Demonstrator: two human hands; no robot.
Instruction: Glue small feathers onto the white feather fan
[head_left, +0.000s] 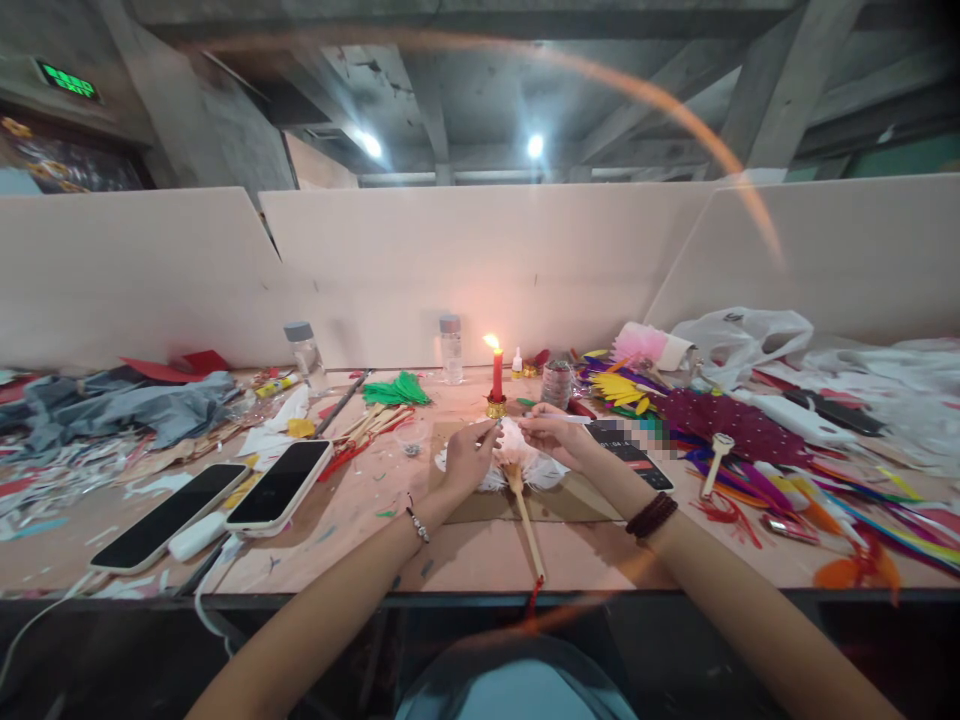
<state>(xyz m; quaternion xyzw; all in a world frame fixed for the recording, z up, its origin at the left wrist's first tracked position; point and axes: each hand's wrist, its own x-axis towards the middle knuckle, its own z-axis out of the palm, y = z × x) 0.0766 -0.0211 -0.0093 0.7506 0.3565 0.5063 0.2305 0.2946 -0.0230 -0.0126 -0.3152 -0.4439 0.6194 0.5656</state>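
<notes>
My left hand (472, 458), with a bracelet at the wrist, reaches over the left side of a white feather fan (553, 474). Its fingers are pinched together near the top of the feathers, and whatever lies between them is too small to make out. Opposite it, my right hand (562, 438) is closed on a thin white stick (564, 417) that points to the right. The fan's wooden handle (525, 525) points toward me and ends in a red cord (535, 596). Under the fan is a brown cardboard sheet (577, 505). Just beyond the hands burns a red candle (497, 374) in a gold holder (496, 406).
Green feathers (397, 389) and a small clear cup (411, 440) lie left of the fan. Two phones (281, 487) are farther left, near grey cloth (150, 405). Another phone (637, 462), coloured feathers and a plastic bag (739, 340) are on the right. White panels (465, 260) stand behind.
</notes>
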